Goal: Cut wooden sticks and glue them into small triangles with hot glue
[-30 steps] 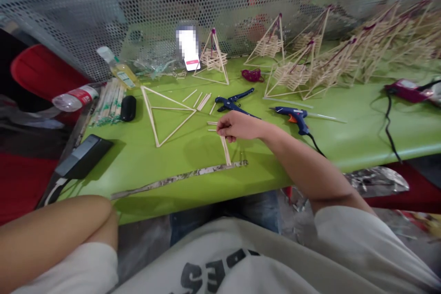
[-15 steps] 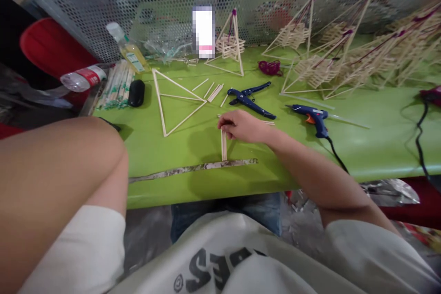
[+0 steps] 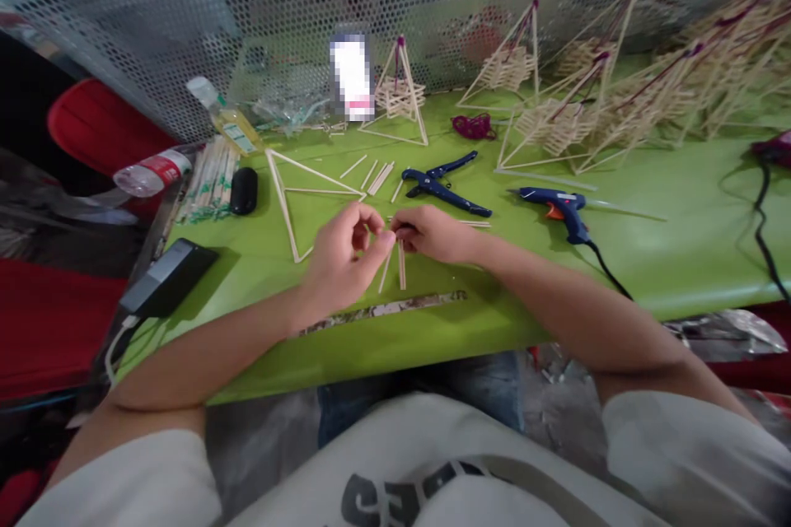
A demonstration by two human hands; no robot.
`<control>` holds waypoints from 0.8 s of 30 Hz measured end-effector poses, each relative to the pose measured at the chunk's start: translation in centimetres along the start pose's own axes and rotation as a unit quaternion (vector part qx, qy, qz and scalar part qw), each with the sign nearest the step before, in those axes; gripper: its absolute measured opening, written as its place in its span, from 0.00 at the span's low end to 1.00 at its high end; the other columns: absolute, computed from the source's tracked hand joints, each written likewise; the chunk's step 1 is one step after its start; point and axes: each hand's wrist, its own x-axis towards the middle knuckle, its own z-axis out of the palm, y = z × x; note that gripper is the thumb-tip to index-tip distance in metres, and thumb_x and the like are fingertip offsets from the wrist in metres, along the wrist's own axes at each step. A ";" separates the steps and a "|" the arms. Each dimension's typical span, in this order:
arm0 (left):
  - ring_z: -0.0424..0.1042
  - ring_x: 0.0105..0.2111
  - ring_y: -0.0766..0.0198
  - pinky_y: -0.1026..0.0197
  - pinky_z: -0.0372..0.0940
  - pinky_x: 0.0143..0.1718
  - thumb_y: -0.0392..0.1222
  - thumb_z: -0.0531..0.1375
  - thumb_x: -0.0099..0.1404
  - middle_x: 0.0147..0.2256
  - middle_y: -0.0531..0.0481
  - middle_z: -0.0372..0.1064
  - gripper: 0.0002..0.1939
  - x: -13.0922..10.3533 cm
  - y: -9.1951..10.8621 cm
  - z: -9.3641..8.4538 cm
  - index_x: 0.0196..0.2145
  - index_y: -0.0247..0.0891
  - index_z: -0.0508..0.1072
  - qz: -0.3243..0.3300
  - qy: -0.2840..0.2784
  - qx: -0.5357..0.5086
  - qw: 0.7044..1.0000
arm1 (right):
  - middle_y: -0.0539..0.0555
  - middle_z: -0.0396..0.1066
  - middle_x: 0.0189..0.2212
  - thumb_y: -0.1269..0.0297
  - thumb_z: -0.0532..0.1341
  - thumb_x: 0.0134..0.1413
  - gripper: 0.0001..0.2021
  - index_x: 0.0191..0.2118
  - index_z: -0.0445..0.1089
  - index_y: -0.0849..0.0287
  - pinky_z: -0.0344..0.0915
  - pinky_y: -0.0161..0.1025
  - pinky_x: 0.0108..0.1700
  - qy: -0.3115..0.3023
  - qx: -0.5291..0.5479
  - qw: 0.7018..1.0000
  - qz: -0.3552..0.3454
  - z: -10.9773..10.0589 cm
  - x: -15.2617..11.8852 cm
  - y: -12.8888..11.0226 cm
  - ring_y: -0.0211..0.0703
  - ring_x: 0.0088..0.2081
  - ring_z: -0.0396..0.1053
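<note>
Now the left hand (image 3: 342, 255) has come up beside the right hand (image 3: 432, 233), both pinching thin sticks (image 3: 395, 263); gripped too hard, those could snap.

Blue glue gun (image 3: 559, 206), blue pliers (image 3: 442, 184), stick triangle (image 3: 302, 196) — black mouse (image 3: 243, 189), 2 bottles, finished stick pyramids (image 3: 544, 111) behind.

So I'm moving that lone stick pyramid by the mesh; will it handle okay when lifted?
The stick pyramid looks light and probably fragile: thin sticks joined only at corners. Its wide base suggests it won't tip easily when pushed, though the table looks smooth, so it may slide.
</note>
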 end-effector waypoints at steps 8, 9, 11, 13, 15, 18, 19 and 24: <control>0.79 0.33 0.57 0.56 0.70 0.34 0.59 0.63 0.77 0.39 0.43 0.83 0.21 -0.2 -3.0 2.2 0.46 0.36 0.81 -0.129 -0.086 -0.103 0.983 | 0.56 0.82 0.38 0.71 0.62 0.70 0.06 0.45 0.78 0.59 0.75 0.42 0.41 0.085 0.110 0.990 -0.011 2.4 0.2 0.4 0.43 0.36 0.78; 0.79 0.33 0.57 0.56 0.70 0.34 0.60 0.63 0.77 0.40 0.43 0.84 0.23 -0.3 -3.3 2.2 0.43 0.36 0.82 -0.122 -0.087 -0.104 0.983 | 0.56 0.82 0.38 0.69 0.65 0.69 0.05 0.47 0.77 0.59 0.76 0.43 0.40 0.089 0.162 0.983 0.005 2.9 0.4 0.6 0.43 0.36 0.79; 0.78 0.32 0.58 0.58 0.69 0.32 0.60 0.62 0.78 0.39 0.42 0.84 0.23 -0.7 -4.0 2.1 0.41 0.35 0.83 -0.118 -0.087 -0.118 0.982 | 0.55 0.82 0.37 0.65 0.72 0.64 0.12 0.50 0.75 0.59 0.78 0.42 0.39 0.091 0.286 0.953 0.049 3.9 0.7 1.0 0.43 0.35 0.80; 0.77 0.30 0.60 0.60 0.67 0.29 0.56 0.63 0.78 0.37 0.43 0.83 0.20 -1.0 -4.5 1.9 0.41 0.35 0.83 -0.119 -0.077 -0.142 0.980 | 0.53 0.82 0.33 0.61 0.78 0.56 0.18 0.48 0.74 0.59 0.78 0.40 0.37 0.097 0.383 0.915 0.086 4.7 1.1 1.1 0.41 0.32 0.79; 0.75 0.27 0.62 0.62 0.64 0.25 0.53 0.63 0.78 0.35 0.44 0.82 0.18 -1.1 -4.8 1.8 0.41 0.35 0.83 -0.121 -0.080 -0.160 0.976 | 0.52 0.81 0.30 0.58 0.81 0.50 0.20 0.43 0.76 0.60 0.76 0.38 0.34 0.120 0.415 0.897 0.096 5.2 1.3 1.1 0.39 0.30 0.77; 0.70 0.22 0.65 0.62 0.59 0.22 0.51 0.61 0.80 0.32 0.46 0.81 0.19 -0.8 -5.2 1.4 0.39 0.35 0.83 -0.117 -0.108 -0.127 0.979 | 0.52 0.81 0.29 0.55 0.81 0.49 0.19 0.40 0.81 0.61 0.71 0.37 0.30 0.143 0.363 0.917 0.088 5.0 1.2 0.8 0.37 0.26 0.73; 0.69 0.21 0.65 0.62 0.57 0.22 0.49 0.60 0.80 0.32 0.46 0.81 0.18 -0.6 -5.4 1.3 0.39 0.34 0.83 -0.105 -0.109 -0.095 0.984 | 0.52 0.81 0.29 0.54 0.80 0.52 0.17 0.40 0.83 0.61 0.70 0.38 0.30 0.137 0.332 0.929 0.088 4.8 1.2 0.8 0.37 0.26 0.72; 0.73 0.26 0.64 0.60 0.65 0.28 0.41 0.62 0.79 0.37 0.41 0.83 0.13 0.3 -6.9 1.0 0.47 0.30 0.85 -0.059 -0.090 0.037 0.994 | 0.56 0.85 0.36 0.60 0.71 0.65 0.08 0.42 0.86 0.58 0.73 0.44 0.38 0.146 0.116 0.979 0.077 4.1 1.1 0.6 0.44 0.34 0.77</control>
